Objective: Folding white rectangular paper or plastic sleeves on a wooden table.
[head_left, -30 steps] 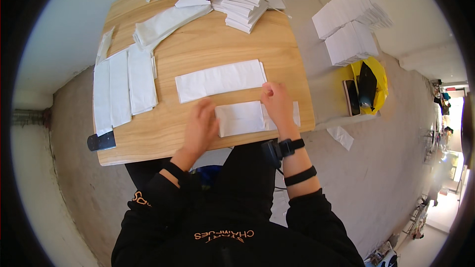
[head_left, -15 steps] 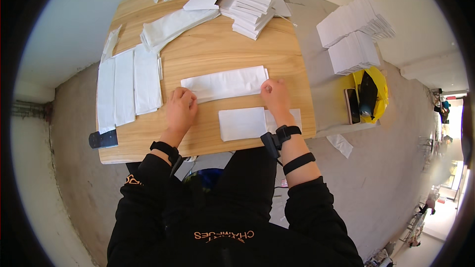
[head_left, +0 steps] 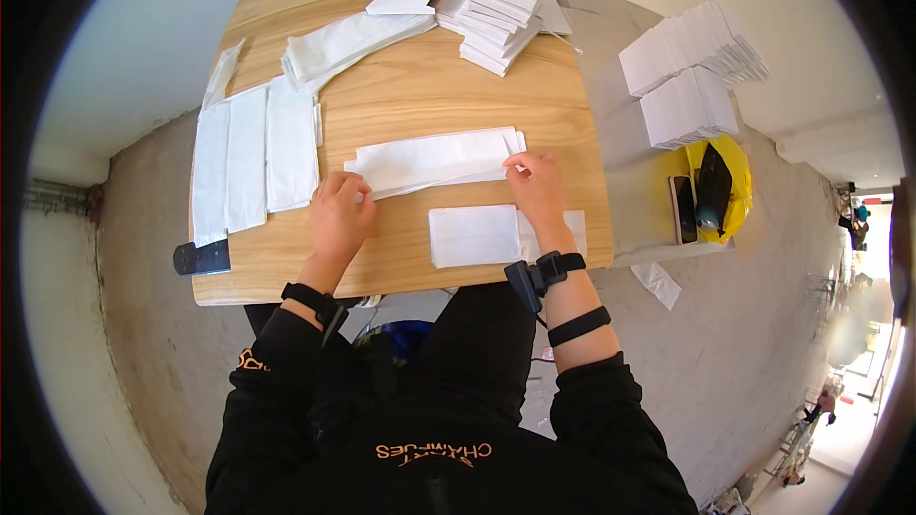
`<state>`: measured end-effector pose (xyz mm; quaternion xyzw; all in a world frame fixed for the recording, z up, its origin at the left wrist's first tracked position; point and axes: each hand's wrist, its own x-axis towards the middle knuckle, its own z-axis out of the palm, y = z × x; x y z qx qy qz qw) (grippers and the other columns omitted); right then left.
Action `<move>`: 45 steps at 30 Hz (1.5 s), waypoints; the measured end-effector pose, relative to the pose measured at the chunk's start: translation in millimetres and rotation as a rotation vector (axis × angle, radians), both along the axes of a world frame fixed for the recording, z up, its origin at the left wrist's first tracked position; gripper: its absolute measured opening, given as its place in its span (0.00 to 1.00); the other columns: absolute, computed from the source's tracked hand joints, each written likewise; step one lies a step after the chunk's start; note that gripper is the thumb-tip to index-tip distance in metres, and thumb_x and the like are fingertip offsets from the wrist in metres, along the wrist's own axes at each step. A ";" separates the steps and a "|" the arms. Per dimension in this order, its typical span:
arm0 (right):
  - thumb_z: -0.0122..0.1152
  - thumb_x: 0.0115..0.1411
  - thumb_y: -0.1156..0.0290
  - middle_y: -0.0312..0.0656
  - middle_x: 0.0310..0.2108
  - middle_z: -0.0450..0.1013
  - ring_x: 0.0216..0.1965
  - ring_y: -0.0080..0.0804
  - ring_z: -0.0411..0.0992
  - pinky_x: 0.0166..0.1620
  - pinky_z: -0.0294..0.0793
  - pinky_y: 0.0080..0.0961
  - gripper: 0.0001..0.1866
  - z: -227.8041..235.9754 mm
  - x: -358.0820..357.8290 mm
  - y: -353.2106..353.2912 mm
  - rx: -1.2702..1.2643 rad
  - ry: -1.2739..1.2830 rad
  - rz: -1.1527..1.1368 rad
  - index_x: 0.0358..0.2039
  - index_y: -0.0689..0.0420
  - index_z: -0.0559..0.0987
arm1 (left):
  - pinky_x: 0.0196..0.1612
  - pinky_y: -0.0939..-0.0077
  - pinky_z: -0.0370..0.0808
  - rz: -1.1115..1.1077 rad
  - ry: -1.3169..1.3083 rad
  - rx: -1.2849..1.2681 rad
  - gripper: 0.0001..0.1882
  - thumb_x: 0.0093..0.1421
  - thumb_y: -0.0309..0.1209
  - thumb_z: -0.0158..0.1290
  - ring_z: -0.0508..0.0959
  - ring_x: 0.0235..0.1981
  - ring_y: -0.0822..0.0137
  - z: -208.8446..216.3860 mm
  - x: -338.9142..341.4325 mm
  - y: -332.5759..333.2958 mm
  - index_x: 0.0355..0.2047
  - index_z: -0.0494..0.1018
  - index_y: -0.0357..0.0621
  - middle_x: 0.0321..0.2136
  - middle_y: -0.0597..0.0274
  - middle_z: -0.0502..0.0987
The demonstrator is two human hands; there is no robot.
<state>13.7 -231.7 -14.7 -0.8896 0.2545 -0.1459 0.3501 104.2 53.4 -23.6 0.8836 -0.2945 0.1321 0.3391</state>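
A small pile of long white folded sheets point(head_left: 434, 157) lies crosswise in front of me on the wooden table. At its near left corner my left hand point(head_left: 342, 215) is closed, fingers curled and thumb against the sheet's edge. My right hand point(head_left: 537, 189) pinches the right end of the top sheet, which sits slightly askew over those beneath. Just nearer to me rests a flat white rectangular piece point(head_left: 473, 236), with a thinner, see-through white piece point(head_left: 553, 235) beside it, partly under my right wrist.
Long white sheets point(head_left: 248, 162) lie in rows at the left, with another stack point(head_left: 353, 46) behind. White folded cartons point(head_left: 501, 14) are piled at the far right; more cartons point(head_left: 682, 67) stand beyond the table's right edge, near a yellow bag point(head_left: 735, 191) and a phone point(head_left: 682, 210).
The top sheet has turned slightly, so sheets beneath now show at both ends. My left hand has shifted a little left; the whole view has drifted slightly.
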 end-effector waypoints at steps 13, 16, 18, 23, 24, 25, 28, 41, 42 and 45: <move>0.63 0.56 0.72 0.42 0.36 0.70 0.36 0.32 0.74 0.39 0.75 0.28 0.05 7.8 9.1 57.2 0.281 -0.191 0.223 0.34 0.55 0.79 | 0.41 0.64 0.72 0.159 0.190 -0.098 0.04 0.53 0.22 0.56 0.76 0.36 0.52 6.2 -34.6 67.4 0.29 0.72 0.40 0.31 0.54 0.77; 0.65 0.54 0.70 0.43 0.39 0.68 0.39 0.34 0.74 0.40 0.75 0.29 0.09 7.1 9.6 71.5 0.317 -0.172 0.279 0.37 0.55 0.79 | 0.42 0.64 0.72 0.224 0.225 -0.102 0.04 0.56 0.23 0.55 0.76 0.36 0.52 7.6 -42.9 77.0 0.32 0.72 0.39 0.31 0.54 0.77; 0.67 0.53 0.68 0.44 0.41 0.67 0.41 0.35 0.73 0.41 0.75 0.31 0.13 8.3 10.7 85.2 0.352 -0.162 0.321 0.39 0.55 0.78 | 0.41 0.65 0.72 0.286 0.270 -0.112 0.05 0.58 0.25 0.54 0.76 0.35 0.52 7.5 -46.5 82.1 0.33 0.71 0.38 0.31 0.54 0.76; 0.73 0.45 0.59 0.46 0.50 0.60 0.51 0.39 0.66 0.47 0.73 0.33 0.36 20.5 10.8 115.2 0.193 0.039 0.362 0.54 0.55 0.70 | 0.41 0.65 0.72 0.317 0.266 -0.176 0.05 0.60 0.26 0.54 0.76 0.35 0.53 11.4 -50.1 87.5 0.34 0.71 0.38 0.31 0.53 0.76; 0.73 0.45 0.59 0.46 0.50 0.60 0.51 0.39 0.66 0.47 0.73 0.33 0.36 18.9 11.6 119.5 0.191 0.038 0.364 0.54 0.55 0.70 | 0.41 0.66 0.72 0.324 0.270 -0.189 0.05 0.60 0.26 0.53 0.76 0.35 0.53 13.2 -50.6 88.0 0.34 0.71 0.38 0.31 0.53 0.76; 0.73 0.44 0.59 0.46 0.50 0.59 0.51 0.40 0.66 0.47 0.73 0.35 0.37 15.0 12.5 123.3 0.140 0.038 0.351 0.55 0.55 0.69 | 0.41 0.66 0.72 0.325 0.268 -0.191 0.05 0.60 0.26 0.53 0.76 0.35 0.53 15.3 -51.5 88.8 0.34 0.71 0.38 0.31 0.53 0.76; 0.73 0.44 0.60 0.46 0.51 0.59 0.51 0.43 0.66 0.47 0.73 0.37 0.39 4.2 15.8 125.9 0.093 0.051 0.321 0.57 0.54 0.68 | 0.41 0.67 0.72 0.299 0.241 -0.190 0.05 0.60 0.26 0.54 0.76 0.34 0.54 22.7 -53.9 90.6 0.35 0.71 0.38 0.31 0.52 0.76; 0.64 0.49 0.80 0.46 0.42 0.65 0.31 0.35 0.74 0.37 0.76 0.27 0.24 -27.2 29.8 148.6 0.281 -0.219 0.194 0.48 0.60 0.72 | 0.42 0.70 0.72 0.216 0.170 -0.256 0.04 0.59 0.20 0.53 0.77 0.36 0.57 56.5 -72.5 106.5 0.34 0.69 0.38 0.32 0.54 0.76; 0.64 0.49 0.80 0.46 0.42 0.65 0.31 0.35 0.74 0.37 0.76 0.27 0.24 -26.9 30.1 150.3 0.282 -0.220 0.196 0.48 0.60 0.72 | 0.42 0.69 0.72 0.208 0.138 -0.243 0.05 0.59 0.20 0.53 0.77 0.36 0.56 56.0 -73.6 108.4 0.34 0.69 0.39 0.33 0.54 0.76; 0.63 0.50 0.78 0.44 0.40 0.68 0.33 0.30 0.74 0.37 0.76 0.25 0.21 -25.9 27.6 153.2 0.494 -0.281 0.032 0.47 0.61 0.73 | 0.43 0.67 0.72 0.216 0.118 -0.159 0.06 0.57 0.19 0.54 0.77 0.37 0.54 47.9 -75.0 120.4 0.34 0.70 0.39 0.32 0.53 0.75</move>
